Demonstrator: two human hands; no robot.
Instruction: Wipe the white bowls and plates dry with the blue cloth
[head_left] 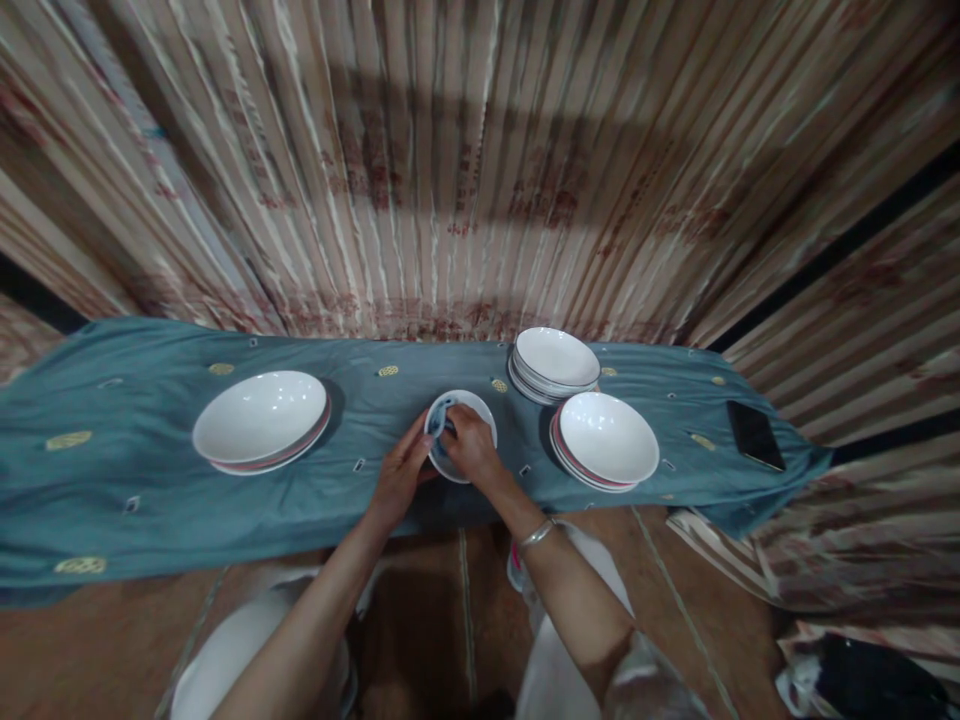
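A small white bowl (480,408) is held near the front middle of the cloth-covered table, its inside tipped towards me. My left hand (401,468) grips its left rim, thumb at the edge and fingers underneath. Inside the bowl, my right hand (468,440) presses a blue cloth (440,416) against the inner wall, fingers closed round it. Part of the cloth is hidden under the fingers. To the right stands a stack of white bowls (609,438), with a stack of white plates (556,358) behind it. Further left sits another stack of larger white dishes (261,418).
The table wears a teal cloth (390,400) with yellow patterned spots. A black phone (754,436) lies at its right end. Pleated curtains (450,180) hang close behind and at the sides. A dark bundle (874,680) rests on the tiled floor at lower right.
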